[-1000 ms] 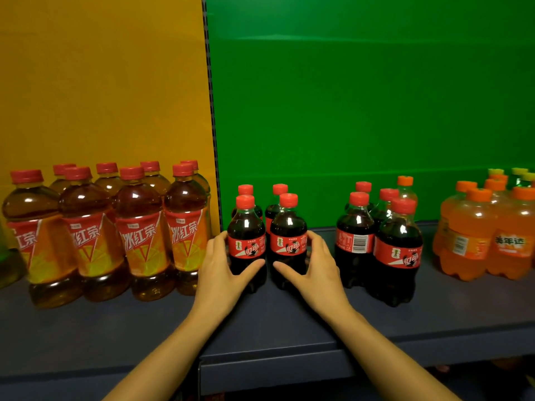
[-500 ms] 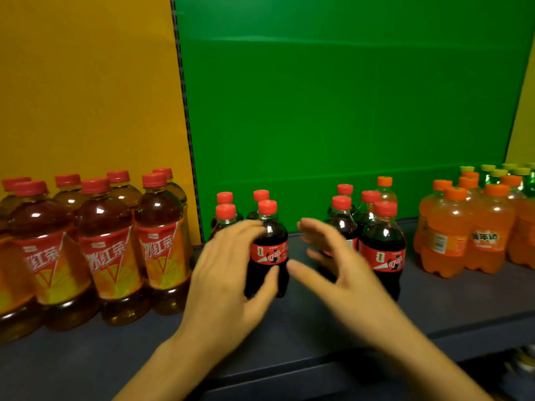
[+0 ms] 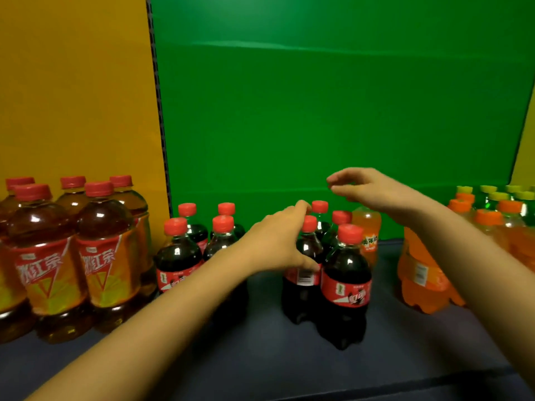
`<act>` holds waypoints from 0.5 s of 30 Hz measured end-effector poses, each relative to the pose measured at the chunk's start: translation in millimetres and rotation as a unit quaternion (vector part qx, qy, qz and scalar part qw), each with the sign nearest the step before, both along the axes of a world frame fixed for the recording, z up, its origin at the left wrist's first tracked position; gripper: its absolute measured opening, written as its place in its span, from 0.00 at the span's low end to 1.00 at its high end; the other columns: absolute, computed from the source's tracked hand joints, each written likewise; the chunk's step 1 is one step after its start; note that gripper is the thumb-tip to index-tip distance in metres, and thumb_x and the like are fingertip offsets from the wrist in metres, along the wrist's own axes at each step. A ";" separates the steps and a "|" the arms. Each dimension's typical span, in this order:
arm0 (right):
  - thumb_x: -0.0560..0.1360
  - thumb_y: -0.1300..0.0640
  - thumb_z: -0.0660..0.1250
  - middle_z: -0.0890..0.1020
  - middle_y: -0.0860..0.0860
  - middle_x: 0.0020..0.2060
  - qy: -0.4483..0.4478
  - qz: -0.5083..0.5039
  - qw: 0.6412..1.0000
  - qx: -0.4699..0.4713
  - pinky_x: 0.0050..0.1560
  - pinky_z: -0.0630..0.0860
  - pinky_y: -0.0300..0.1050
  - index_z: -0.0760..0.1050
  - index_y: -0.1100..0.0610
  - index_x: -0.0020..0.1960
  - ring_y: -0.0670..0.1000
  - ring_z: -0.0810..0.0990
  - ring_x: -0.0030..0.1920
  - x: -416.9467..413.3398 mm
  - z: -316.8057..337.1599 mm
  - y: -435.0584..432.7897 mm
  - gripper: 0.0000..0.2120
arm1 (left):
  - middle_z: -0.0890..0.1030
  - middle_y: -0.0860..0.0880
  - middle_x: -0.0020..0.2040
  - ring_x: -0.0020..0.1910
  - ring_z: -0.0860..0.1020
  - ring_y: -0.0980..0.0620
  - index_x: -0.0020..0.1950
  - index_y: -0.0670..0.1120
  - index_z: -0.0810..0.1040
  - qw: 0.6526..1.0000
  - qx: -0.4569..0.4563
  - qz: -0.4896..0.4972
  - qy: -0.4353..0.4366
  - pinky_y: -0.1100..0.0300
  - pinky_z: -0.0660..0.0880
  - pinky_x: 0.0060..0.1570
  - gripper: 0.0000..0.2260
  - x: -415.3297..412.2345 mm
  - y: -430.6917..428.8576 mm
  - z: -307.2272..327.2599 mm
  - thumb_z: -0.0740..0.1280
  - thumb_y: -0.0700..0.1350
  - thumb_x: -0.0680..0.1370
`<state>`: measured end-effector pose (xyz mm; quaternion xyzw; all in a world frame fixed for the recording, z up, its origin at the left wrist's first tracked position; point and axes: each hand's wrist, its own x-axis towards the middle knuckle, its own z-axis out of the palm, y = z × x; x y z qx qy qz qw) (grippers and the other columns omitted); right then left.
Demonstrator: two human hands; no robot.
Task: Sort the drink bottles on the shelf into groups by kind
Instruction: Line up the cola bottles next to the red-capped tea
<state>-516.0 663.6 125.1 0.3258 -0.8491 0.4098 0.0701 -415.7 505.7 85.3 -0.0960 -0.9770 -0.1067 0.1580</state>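
Just the head cam here. The left hand (image 3: 278, 241) is wrapped round the shoulder of a cola (image 3: 307, 253) mid-frame, thumb across the top of its label and fingers going behind the neck. The right hand (image 3: 373, 192) hovers higher up, fingers loosely curled and holding nothing, just above a stray orange soda (image 3: 367, 227) tucked behind the right cola cluster (image 3: 346, 279).

Four colas (image 3: 179, 256) stand left of centre. The teas (image 3: 101, 256) are far left, and the orange group (image 3: 419, 276) and green bottles (image 3: 487, 199) are at the right edge, all on the shelf (image 3: 260, 360).

Handling-wise, these look like full little plastic bottles, so I'd guess a bit of heft. They should be stiff enough, but smooth and round. I'd grab at the shoulder or under the cap. They're packed tight, so lift straight up or the neighbours may topple.
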 end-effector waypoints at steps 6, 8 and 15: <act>0.73 0.47 0.66 0.77 0.54 0.59 -0.146 0.063 0.975 0.155 0.46 0.76 0.42 0.73 0.57 0.61 0.49 0.75 0.53 -33.2 -2.5 -5.3 0.21 | 0.70 0.51 0.48 0.47 0.70 0.50 0.53 0.45 0.67 0.996 -0.059 0.030 -0.053 0.60 0.66 0.44 0.26 -19.7 2.5 18.6 0.77 0.50 0.64; 0.72 0.49 0.68 0.78 0.54 0.58 -0.166 0.087 0.971 0.152 0.40 0.75 0.39 0.74 0.56 0.61 0.47 0.76 0.51 -40.6 -0.2 -5.8 0.20 | 0.71 0.50 0.51 0.51 0.71 0.49 0.58 0.44 0.69 0.992 -0.094 0.049 -0.069 0.59 0.67 0.47 0.29 -26.1 0.6 25.3 0.77 0.50 0.64; 0.70 0.57 0.72 0.82 0.48 0.43 -0.162 0.128 0.959 0.193 0.36 0.76 0.37 0.78 0.55 0.53 0.43 0.79 0.39 -61.0 -3.4 -14.0 0.12 | 0.77 0.46 0.56 0.54 0.75 0.45 0.60 0.43 0.71 0.981 -0.128 0.085 -0.116 0.54 0.74 0.53 0.30 -53.0 -10.5 39.6 0.79 0.45 0.62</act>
